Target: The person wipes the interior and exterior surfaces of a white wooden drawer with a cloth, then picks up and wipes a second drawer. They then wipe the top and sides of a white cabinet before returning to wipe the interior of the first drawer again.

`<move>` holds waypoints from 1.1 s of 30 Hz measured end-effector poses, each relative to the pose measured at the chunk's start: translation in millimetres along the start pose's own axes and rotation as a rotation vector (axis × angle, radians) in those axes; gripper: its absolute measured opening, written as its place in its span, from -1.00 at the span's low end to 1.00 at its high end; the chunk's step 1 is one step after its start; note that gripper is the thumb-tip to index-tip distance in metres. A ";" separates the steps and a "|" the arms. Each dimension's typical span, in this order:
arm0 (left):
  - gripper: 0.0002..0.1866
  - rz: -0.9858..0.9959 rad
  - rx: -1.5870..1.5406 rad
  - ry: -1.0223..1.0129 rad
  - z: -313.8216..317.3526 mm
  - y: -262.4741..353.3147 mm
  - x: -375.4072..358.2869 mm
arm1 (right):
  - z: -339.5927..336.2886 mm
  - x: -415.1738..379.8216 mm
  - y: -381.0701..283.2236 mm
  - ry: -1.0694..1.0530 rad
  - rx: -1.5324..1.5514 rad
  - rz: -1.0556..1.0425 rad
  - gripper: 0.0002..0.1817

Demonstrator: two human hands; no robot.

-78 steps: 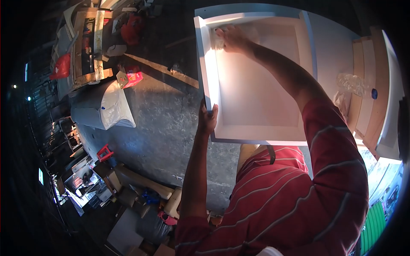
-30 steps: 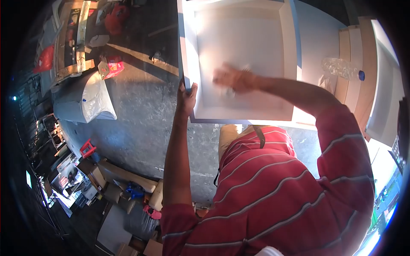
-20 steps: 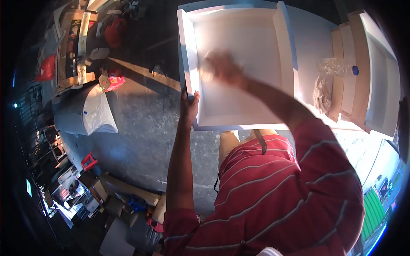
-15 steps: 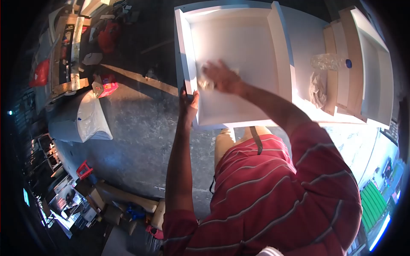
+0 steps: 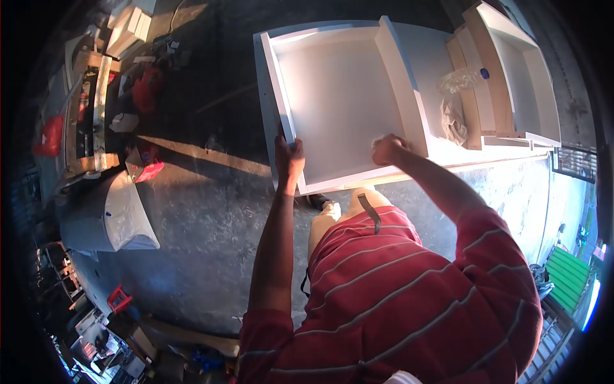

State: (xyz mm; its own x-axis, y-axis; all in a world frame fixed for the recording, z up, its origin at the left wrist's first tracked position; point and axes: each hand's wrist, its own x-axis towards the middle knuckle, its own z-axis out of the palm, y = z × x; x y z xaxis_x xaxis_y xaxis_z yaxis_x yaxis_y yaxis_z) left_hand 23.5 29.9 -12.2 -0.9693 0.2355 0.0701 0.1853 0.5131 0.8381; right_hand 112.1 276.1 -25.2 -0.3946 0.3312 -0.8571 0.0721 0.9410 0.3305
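Note:
A white drawer (image 5: 339, 96) with raised side walls lies in front of me on a white board. My left hand (image 5: 290, 160) is closed around its left wall near the front corner, thumb over the top edge. Inside the drawer, near the front right corner, my right hand (image 5: 391, 151) is closed on a pale cloth (image 5: 378, 142). The fingers cover most of the cloth, and only a small part shows at their left side.
On the right, a clear plastic bottle (image 5: 459, 81) with a blue cap and a crumpled beige cloth (image 5: 453, 121) lie beside another white drawer (image 5: 521, 77). A white covered block (image 5: 109, 214) and a red box (image 5: 147, 164) stand left on the concrete floor (image 5: 204, 256).
My right hand has moved from the drawer's left side to its front right corner, with the cloth. My left hand stays on the left wall. The whole view has shifted somewhat.

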 end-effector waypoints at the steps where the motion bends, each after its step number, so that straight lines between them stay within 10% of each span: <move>1: -0.63 0.013 -0.005 -0.003 0.0 0.7 1.1 | -3.2 -3.3 -4.6 0.005 0.008 0.010 -0.64; 4: -0.60 -0.003 -0.025 -0.036 0.8 -5.7 1.6 | -22.6 -9.7 -23.6 0.025 0.079 -0.285 -0.68; 7: -0.61 -0.047 0.046 -0.075 0.6 -12.3 -2.5 | -17.1 2.6 -57.6 0.606 0.228 -0.770 -0.80; 10: -0.63 0.021 0.010 0.014 6.5 -24.9 -5.7 | -22.3 10.9 -34.7 0.702 0.788 -0.940 -0.68; 12: -0.62 -0.068 0.101 -0.012 0.3 -15.5 -9.9 | -17.0 72.5 -18.5 0.556 1.677 -1.061 -0.66; 14: -0.61 -0.151 0.069 -0.089 -4.4 -9.7 -9.0 | -60.7 89.4 26.0 1.251 0.921 -0.502 -0.73; 16: -0.63 -0.108 0.050 -0.088 -7.4 -4.7 -9.4 | -114.9 101.8 71.5 1.382 0.432 0.048 -0.78; 18: -0.63 -0.221 -0.073 -0.117 -11.9 4.8 -8.6 | -134.6 198.6 64.8 1.185 1.092 -0.003 -0.74; 21: -0.63 -0.189 -0.047 -0.151 -16.7 0.0 -8.6 | -162.0 120.5 16.0 1.050 0.492 -0.052 -0.68; 27: -0.63 -0.339 -0.076 -0.153 -17.3 14.2 -8.4 | -153.2 99.4 -4.5 0.323 1.418 -0.744 -0.64; 29: -0.64 -0.305 -0.009 -0.135 -17.3 10.6 -10.0 | -152.6 146.2 26.6 0.959 0.437 -0.394 -0.85; 30: -0.64 -0.285 0.056 -0.116 -15.1 6.3 -9.6 | -168.1 104.3 58.9 0.958 0.343 -0.191 -0.85; 31: -0.64 -0.269 0.052 -0.120 -11.8 3.9 -7.7 | -145.5 182.0 63.4 0.820 1.293 -0.414 -0.81; 33: -0.64 -0.306 0.107 -0.078 -10.5 -3.9 -12.2 | -159.7 75.2 111.3 1.096 0.911 -0.281 -0.67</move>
State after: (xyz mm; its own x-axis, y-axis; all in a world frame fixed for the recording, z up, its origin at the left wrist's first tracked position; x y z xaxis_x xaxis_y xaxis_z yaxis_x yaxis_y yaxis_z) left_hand 32.9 16.4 -10.6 -0.9681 0.1176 -0.2212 -0.0926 0.6526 0.7520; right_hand -55.8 394.8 10.2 -0.9514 0.3077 0.0149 0.2569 0.8192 -0.5127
